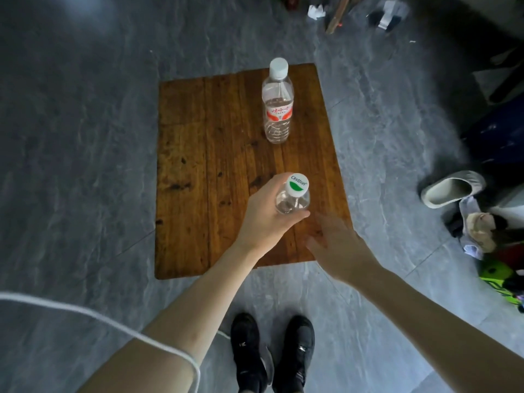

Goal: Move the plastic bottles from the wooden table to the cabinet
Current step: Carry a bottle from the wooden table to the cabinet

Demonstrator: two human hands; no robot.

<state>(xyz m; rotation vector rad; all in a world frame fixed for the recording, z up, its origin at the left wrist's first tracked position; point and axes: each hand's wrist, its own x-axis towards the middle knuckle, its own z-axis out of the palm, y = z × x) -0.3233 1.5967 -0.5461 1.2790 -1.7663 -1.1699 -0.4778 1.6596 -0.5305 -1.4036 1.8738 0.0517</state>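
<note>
The worktop [215, 171] is reddish-brown wood with dark knots and streaks. At twelve o'clock a clear bottle [277, 109] has a white cap and red-and-white label; the nearer bottle [292, 198] is clear, its white cap marked green. The floor [85, 137] is grey, veined like marble, and the shoes [272, 353] at six o'clock are black.

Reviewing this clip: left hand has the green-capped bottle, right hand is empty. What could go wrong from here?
1. The left hand grips the green-capped bottle high near its cap, so it might swing or slip while carried.
2. The open right hand, if it reaches for the red-labelled bottle, could tip that tall upright bottle on the wooden table.
3. Floor clutter, such as the white shoe, could trip the person.
</note>
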